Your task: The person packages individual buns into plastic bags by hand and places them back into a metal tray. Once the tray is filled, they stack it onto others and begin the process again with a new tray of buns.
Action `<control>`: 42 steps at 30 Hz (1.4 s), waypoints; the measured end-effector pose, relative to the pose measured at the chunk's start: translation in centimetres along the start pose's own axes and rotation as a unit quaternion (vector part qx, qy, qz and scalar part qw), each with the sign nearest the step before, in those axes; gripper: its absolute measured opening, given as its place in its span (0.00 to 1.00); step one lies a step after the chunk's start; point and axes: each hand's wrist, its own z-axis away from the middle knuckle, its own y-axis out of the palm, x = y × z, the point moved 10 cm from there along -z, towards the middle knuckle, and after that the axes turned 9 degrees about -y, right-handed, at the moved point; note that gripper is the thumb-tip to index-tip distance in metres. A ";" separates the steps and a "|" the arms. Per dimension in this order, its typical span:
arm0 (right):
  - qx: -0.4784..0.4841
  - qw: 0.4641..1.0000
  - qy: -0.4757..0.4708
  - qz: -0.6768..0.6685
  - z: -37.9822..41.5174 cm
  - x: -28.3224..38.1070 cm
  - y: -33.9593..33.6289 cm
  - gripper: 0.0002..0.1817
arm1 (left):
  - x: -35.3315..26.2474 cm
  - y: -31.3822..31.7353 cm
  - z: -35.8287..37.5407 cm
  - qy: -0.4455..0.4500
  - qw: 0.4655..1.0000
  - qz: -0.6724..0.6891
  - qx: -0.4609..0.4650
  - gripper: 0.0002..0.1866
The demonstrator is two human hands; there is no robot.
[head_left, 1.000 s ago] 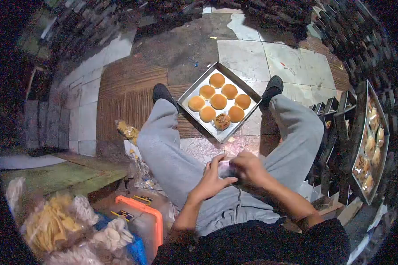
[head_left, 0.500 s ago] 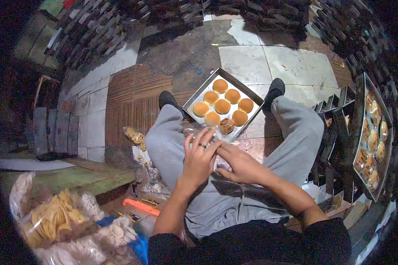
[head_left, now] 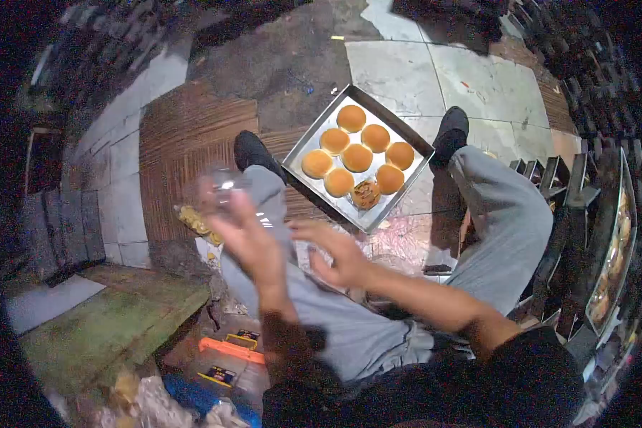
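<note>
My left hand point(head_left: 250, 235) is raised over my left knee and blurred by motion. At its fingertips is a shiny, clear plastic wrapper point(head_left: 226, 187); what is inside it, if anything, is too smeared to make out. My right hand point(head_left: 339, 253) hovers over my lap, its fingers apart and nothing visible in them. Between my feet stands a square metal tray point(head_left: 310, 139) with several round golden buns point(head_left: 356, 158). In its near corner lies one bun in a clear wrapper with dark print point(head_left: 366, 193).
At right, another tray point(head_left: 595, 307) of wrapped buns stands tilted beside several dark metal trays point(head_left: 549, 189). A green bench point(head_left: 143, 299) is at left. Below it lies a clear-lidded box with an orange handle point(head_left: 232, 349), near plastic bags point(head_left: 157, 406). A yellow packet point(head_left: 195, 221) lies on the floor.
My hands were together near the tray's near corner. Now they are apart: the left has swung left and up with the wrapper, the right has drawn back left over my lap. The view has shifted.
</note>
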 end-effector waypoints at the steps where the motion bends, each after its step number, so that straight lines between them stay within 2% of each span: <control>1: 0.035 0.996 -0.047 0.065 -0.3 -3.6 0.2 0.28 | -0.3 -1.5 -1.8 0.026 0.998 0.003 -0.061 0.30; 2: 0.073 0.983 0.086 0.146 -0.2 -10.1 -0.5 0.26 | 0.2 -1.8 -2.8 0.016 0.998 -0.003 -0.059 0.30; 3: 0.112 0.944 0.217 0.224 1.1 -16.9 -2.1 0.23 | 2.8 -2.1 -3.5 -0.089 0.991 0.091 -0.045 0.28; 4: 0.125 0.911 0.206 0.334 3.5 -24.8 -3.7 0.23 | 5.6 -2.3 -3.7 -0.191 0.964 0.184 -0.033 0.27; 5: 0.098 0.865 0.244 0.428 4.3 -28.4 -6.4 0.16 | 6.7 -3.9 -4.0 -0.198 0.963 0.179 -0.036 0.27; 6: 0.061 0.868 0.203 0.449 4.4 -30.8 -8.1 0.17 | 8.2 -4.0 -4.0 -0.243 0.958 0.144 0.053 0.25; 7: 0.024 0.867 0.162 0.470 4.7 -33.1 -9.8 0.19 | 8.7 -4.1 -3.8 -0.245 0.955 0.151 0.073 0.25; 8: 0.156 0.853 0.266 0.421 5.4 -36.6 -9.2 0.20 | 9.0 -3.5 -3.9 -0.243 0.950 0.182 0.072 0.25; 9: 0.284 0.812 0.363 0.359 7.3 -38.8 -7.9 0.21 | 9.2 -3.0 -3.9 -0.244 0.945 0.203 0.074 0.25; 11: 0.264 0.826 0.343 0.361 6.0 -38.1 -6.6 0.21 | 9.5 -2.0 -4.2 -0.257 0.935 0.230 0.084 0.25; 13: 0.144 0.866 0.272 0.394 2.7 -36.9 -5.6 0.19 | 9.8 -1.4 -4.3 -0.272 0.926 0.245 0.095 0.25; 14: 0.114 0.882 0.211 0.407 1.0 -36.4 -4.5 0.17 | 9.8 -1.4 -3.9 -0.281 0.920 0.253 0.101 0.25; 15: 0.114 0.883 0.211 0.403 0.8 -37.6 -3.3 0.17 | 9.8 -0.9 -3.8 -0.288 0.917 0.256 0.106 0.25; 17: 0.143 0.827 0.255 0.480 1.1 -40.9 -1.8 0.19 | 9.6 -0.4 -3.4 -0.296 0.910 0.266 0.114 0.25; 18: 0.135 0.816 0.302 0.474 0.6 -41.9 -1.8 0.22 | 9.5 -0.2 -3.3 -0.297 0.908 0.271 0.118 0.25; 19: 0.134 0.817 0.303 0.472 -0.3 -42.2 -2.1 0.22 | 9.4 -0.2 -3.2 -0.302 0.906 0.272 0.122 0.25; 21: 0.167 0.810 0.476 0.300 0.0 -43.4 -2.8 0.25 | 9.4 -0.1 -3.2 -0.303 0.902 0.280 0.125 0.25; 22: 0.125 0.809 0.502 0.280 0.3 -43.7 -3.4 0.28 | 9.3 0.0 -3.0 -0.302 0.901 0.286 0.124 0.25; 23: 0.124 0.810 0.498 0.282 1.1 -44.3 -3.3 0.28 | 9.2 0.0 -2.9 -0.300 0.900 0.289 0.130 0.25; 25: 0.076 0.864 0.469 0.167 3.5 -45.1 -1.7 0.27 | 9.0 0.1 -2.3 -0.294 0.898 0.298 0.137 0.25; 26: -0.003 0.879 0.472 0.073 5.9 -45.7 -1.5 0.24 | 8.8 0.1 -2.1 -0.294 0.896 0.300 0.144 0.25; 27: -0.051 0.885 0.460 -0.044 7.6 -44.7 -0.6 0.21 | 8.7 0.2 -1.9 -0.287 0.895 0.308 0.147 0.25; 28: -0.077 0.880 0.464 -0.065 7.6 -41.3 -1.2 0.19 | 8.5 0.3 -1.6 -0.281 0.894 0.314 0.152 0.25; 29: -0.099 0.892 0.441 0.029 7.3 -37.9 -2.9 0.19 | 8.3 0.5 -1.4 -0.275 0.893 0.321 0.157 0.25; 32: -0.083 0.914 0.395 0.034 7.1 -31.7 -5.2 0.23 | 7.6 1.4 -1.1 -0.249 0.892 0.332 0.180 0.25; 34: -0.119 0.897 0.419 -0.075 5.9 -22.9 -7.2 0.30 | 6.8 1.7 -0.8 -0.215 0.901 0.319 0.201 0.27; 35: -0.120 0.903 0.407 -0.073 5.1 -18.4 -8.4 0.30 | 6.2 1.8 -0.7 -0.203 0.901 0.324 0.204 0.27; 37: -0.154 0.886 0.305 -0.313 2.8 -9.1 -8.6 0.37 | 6.0 2.1 0.1 -0.262 0.871 0.373 0.182 0.28; 38: -0.146 0.890 0.296 -0.313 2.6 -5.6 -9.3 0.37 | 5.3 2.1 0.3 -0.252 0.870 0.388 0.170 0.27; 39: -0.052 0.885 0.325 -0.330 3.0 -2.5 -8.2 0.36 | 5.0 1.8 0.6 -0.243 0.871 0.393 0.165 0.27; 40: 0.043 0.870 0.353 -0.341 4.3 0.2 -7.0 0.34 | 4.9 2.2 1.1 -0.255 0.846 0.423 0.200 0.27; 41: 0.067 0.891 0.344 -0.288 4.9 2.1 -6.9 0.31 | 4.9 2.7 1.7 -0.263 0.818 0.453 0.236 0.26; 42: 0.059 0.920 0.276 -0.271 4.4 4.5 -7.1 0.30 | 5.0 2.7 1.7 -0.244 0.810 0.476 0.240 0.24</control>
